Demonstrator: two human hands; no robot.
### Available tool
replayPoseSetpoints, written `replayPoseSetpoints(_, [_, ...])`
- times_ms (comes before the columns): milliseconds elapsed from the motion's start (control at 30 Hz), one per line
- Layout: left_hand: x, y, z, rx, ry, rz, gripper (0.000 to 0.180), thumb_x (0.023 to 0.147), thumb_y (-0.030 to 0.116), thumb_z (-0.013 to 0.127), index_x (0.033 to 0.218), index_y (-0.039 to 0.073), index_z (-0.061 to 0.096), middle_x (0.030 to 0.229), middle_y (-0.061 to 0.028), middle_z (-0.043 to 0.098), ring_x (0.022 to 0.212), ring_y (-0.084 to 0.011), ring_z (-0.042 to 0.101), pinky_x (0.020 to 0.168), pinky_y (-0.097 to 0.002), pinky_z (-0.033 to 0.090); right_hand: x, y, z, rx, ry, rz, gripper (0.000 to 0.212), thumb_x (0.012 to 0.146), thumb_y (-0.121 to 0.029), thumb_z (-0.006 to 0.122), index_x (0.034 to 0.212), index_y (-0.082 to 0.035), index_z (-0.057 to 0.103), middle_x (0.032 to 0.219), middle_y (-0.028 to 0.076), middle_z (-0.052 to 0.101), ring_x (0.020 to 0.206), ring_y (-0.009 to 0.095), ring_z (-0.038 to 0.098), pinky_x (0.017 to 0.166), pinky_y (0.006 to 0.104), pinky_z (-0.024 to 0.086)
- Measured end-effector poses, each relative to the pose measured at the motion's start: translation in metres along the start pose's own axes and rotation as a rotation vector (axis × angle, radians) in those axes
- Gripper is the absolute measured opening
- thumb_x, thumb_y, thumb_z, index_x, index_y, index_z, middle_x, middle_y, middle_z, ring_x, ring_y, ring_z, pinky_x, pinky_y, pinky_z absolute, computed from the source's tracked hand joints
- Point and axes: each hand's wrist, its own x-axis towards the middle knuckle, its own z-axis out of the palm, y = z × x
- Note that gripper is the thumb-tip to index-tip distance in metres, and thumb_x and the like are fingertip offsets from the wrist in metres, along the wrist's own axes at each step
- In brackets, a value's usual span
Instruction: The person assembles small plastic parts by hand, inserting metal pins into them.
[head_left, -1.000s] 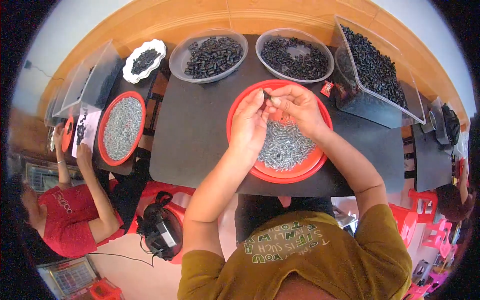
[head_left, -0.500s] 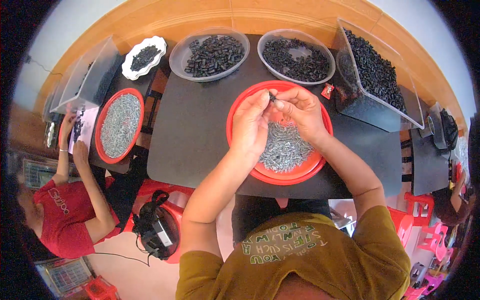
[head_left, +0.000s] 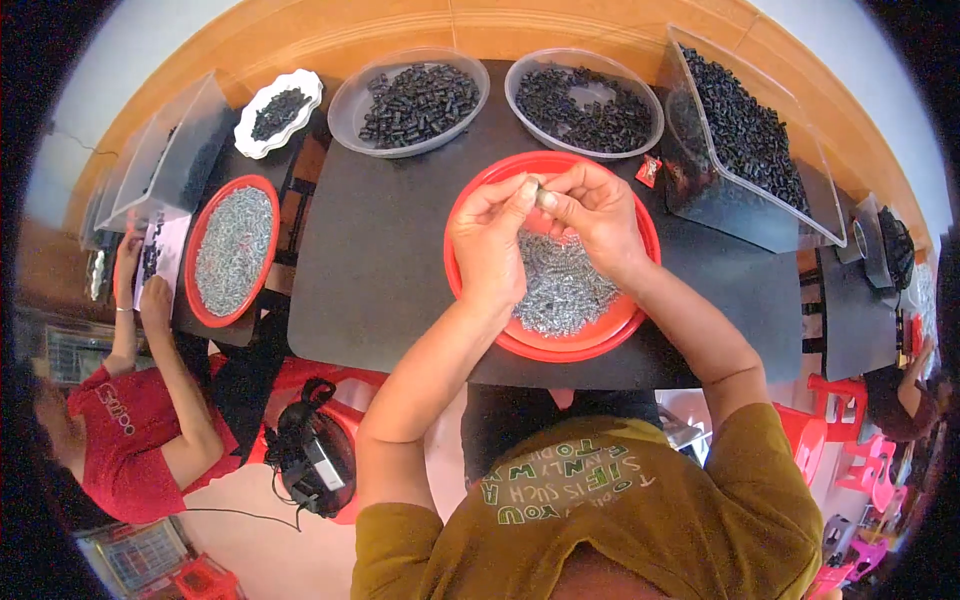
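Above the far half of a round red basin (head_left: 560, 352), my left hand (head_left: 492, 240) and my right hand (head_left: 602, 220) meet fingertip to fingertip. Both are closed in a pinch around a small dark piece (head_left: 541, 192), mostly covered by thumbs and fingers. In the earlier frame it shows as black. Beneath my hands, a heap of small silver metal parts (head_left: 562, 292), like screws, lies in the basin. Beyond it stand two clear round tubs, the left tub (head_left: 342, 122) and the right tub (head_left: 652, 128), both holding small black cylindrical pieces.
A large clear bin (head_left: 735, 205) of black pieces stands at the right, with a small red packet (head_left: 649, 171) beside it. On the left table are a white scalloped plate (head_left: 250, 140) and a red tray (head_left: 274, 250) of silver parts. A co-worker in red (head_left: 150, 430) works there.
The fingers of both hands have closed further over the small black piece, which shows less now. The whole view has shifted slightly. The co-worker's hands at the left have moved a little.
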Motion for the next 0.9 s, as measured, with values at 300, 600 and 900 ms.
replayPoseSetpoints(300, [0.006,0.004,-0.001,-0.237,-0.069,-0.253,0.01,0.075,0.006,0.056,0.083,0.002,0.053,0.082,-0.0101,0.058,0.079,-0.0157,0.054,0.074,-0.0258,0.041,0.01,-0.009,-0.005,-0.649,-0.055,-0.562,0.027,0.072,-0.009,0.056,0.097,-0.001,0.051,0.089,0.012,0.053,0.08,0.019,0.053,0.068,0.0275,0.044])
replayPoseSetpoints(600, [0.009,-0.003,-0.012,-0.172,-0.007,-0.22,0.019,0.077,0.018,0.055,0.091,0.006,0.051,0.09,-0.0057,0.054,0.084,-0.0144,0.05,0.076,-0.0256,0.037,0.022,0.005,0.004,-0.451,-0.091,-0.305,0.021,0.077,-0.011,0.051,0.092,0.002,0.054,0.082,0.009,0.056,0.072,0.014,0.054,0.064,0.0251,0.044])
replayPoseSetpoints(900, [0.025,-0.001,-0.024,-0.151,0.188,-0.255,0.016,0.08,0.02,0.05,0.089,0.007,0.048,0.087,-0.0071,0.056,0.071,-0.0138,0.052,0.062,-0.0245,0.04,0.157,0.053,0.025,-0.476,-0.124,-0.061,0.04,0.073,-0.013,0.057,0.108,0.002,0.046,0.084,0.009,0.058,0.068,0.011,0.054,0.056,0.0231,0.045])
